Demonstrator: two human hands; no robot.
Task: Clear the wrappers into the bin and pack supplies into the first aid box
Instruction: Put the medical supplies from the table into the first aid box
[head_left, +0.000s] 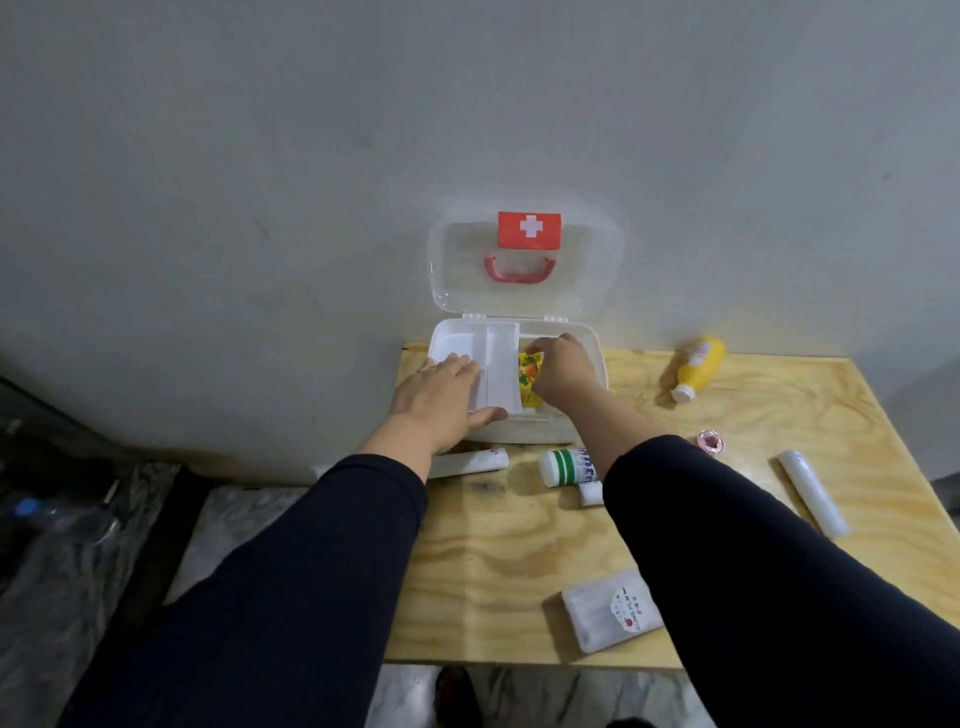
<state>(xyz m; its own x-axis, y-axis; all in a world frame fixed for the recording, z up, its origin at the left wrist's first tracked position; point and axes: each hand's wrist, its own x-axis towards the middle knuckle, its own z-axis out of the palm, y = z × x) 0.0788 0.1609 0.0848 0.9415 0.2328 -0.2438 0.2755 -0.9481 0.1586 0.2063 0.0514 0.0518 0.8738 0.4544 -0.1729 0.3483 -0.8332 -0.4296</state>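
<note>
The white first aid box (592, 343) stands open at the table's far edge, its clear lid (587, 270) with a red cross label leaning on the wall. A white inner tray (493, 358) fills its left half. My left hand (441, 397) lies flat on the tray and the box's front left rim, fingers spread. My right hand (563, 371) is inside the right half, pinching a yellow packet (685, 376) with orange and green print. On the table lie a green-striped white tube (563, 466), a white tube (470, 462), a yellow bottle (696, 366), a pink tape roll (710, 441), a long white roll (813, 493) and a cotton-swab pack (610, 608).
The plywood table (493, 561) stands against a grey wall (311, 156). Left of it on the floor is a dark plastic bag (67, 545) holding a clear bottle with a blue cap. A small white item (589, 492) lies under my right sleeve.
</note>
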